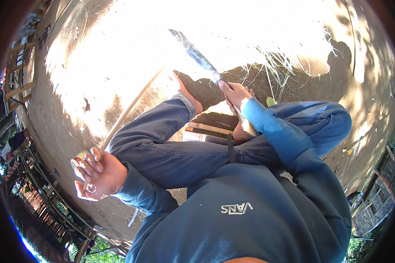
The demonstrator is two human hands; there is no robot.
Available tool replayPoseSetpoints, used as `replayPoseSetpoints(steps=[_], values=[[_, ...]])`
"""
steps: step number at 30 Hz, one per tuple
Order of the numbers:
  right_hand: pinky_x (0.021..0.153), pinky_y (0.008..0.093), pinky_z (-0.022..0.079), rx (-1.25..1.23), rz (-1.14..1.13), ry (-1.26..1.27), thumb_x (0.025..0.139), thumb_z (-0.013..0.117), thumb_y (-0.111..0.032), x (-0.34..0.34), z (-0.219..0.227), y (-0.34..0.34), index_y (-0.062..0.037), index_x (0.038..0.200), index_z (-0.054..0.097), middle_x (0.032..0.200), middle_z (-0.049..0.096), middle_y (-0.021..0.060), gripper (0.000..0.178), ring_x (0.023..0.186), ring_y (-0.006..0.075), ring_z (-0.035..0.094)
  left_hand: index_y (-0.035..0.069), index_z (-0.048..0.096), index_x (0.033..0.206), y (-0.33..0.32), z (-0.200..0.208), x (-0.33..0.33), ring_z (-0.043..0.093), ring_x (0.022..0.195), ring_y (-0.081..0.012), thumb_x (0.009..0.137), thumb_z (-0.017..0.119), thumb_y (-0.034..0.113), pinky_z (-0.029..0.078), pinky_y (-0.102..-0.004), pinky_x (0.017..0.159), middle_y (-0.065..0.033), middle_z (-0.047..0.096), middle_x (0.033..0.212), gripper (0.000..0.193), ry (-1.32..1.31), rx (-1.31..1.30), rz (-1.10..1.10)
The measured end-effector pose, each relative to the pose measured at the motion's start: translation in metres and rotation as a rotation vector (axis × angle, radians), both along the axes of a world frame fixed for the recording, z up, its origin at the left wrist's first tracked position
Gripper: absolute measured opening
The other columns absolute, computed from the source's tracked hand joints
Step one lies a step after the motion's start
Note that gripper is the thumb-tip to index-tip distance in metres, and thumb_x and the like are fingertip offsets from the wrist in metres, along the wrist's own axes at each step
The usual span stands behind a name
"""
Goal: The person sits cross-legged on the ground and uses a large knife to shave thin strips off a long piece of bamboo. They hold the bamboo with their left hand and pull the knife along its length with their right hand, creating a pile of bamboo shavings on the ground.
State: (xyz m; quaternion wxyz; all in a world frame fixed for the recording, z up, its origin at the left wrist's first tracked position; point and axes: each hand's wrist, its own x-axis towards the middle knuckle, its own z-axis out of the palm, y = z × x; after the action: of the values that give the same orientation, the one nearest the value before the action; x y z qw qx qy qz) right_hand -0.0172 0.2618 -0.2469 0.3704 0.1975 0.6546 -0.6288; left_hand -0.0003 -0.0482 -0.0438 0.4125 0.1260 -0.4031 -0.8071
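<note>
My right hand (238, 95) is closed around the handle of a machete (202, 61). Its long blade points away and to the left, over the sunlit ground. The handle's pale end (249, 127) reaches back under my sleeve toward my lap. At the left, my left hand (100, 173) has its palm turned up and its fingers curled round a long, thin bamboo strip (129, 107). That strip slants up past my knee, and its far end fades into glare near the bare foot (186, 93). Blade and strip are apart.
My crossed legs in jeans (162, 153) fill the middle. A small round pale and red object (78, 160) shows beside my left fingers. Thin shavings (278, 61) lie on the dirt at the right. Wooden structures (19, 79) and a bamboo fence (39, 210) line the left.
</note>
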Motion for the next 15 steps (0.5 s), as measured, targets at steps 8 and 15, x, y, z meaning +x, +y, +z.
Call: replayPoseSetpoints(steps=[8,15], values=[[0.042,0.0217,0.038,0.154,0.066,-0.057,0.095,0.038,-0.06,0.024,0.001,0.006,-0.0057,0.089,0.06,0.051,0.047,-0.003,0.059,0.038,0.0084,0.046,-0.003,0.052,0.091,0.008,0.003,-0.003,0.03,0.044,-0.0123,0.071,0.057,0.031,0.033,-0.0305,0.056,0.0003,0.026,0.048,0.04,-0.039,-0.004,0.036],[0.035,0.0238,0.04,0.145,0.088,-0.034,0.094,0.044,-0.058,0.034,0.031,0.007,-0.0004,0.104,0.062,0.051,0.046,0.0003,0.061,0.035,0.0099,0.045,-0.007,0.054,0.104,0.007,0.001,0.0,0.028,0.045,-0.0124,0.074,0.054,0.035,0.033,-0.0303,0.057,0.001,0.025,0.048,0.051,-0.031,-0.015,0.016]])
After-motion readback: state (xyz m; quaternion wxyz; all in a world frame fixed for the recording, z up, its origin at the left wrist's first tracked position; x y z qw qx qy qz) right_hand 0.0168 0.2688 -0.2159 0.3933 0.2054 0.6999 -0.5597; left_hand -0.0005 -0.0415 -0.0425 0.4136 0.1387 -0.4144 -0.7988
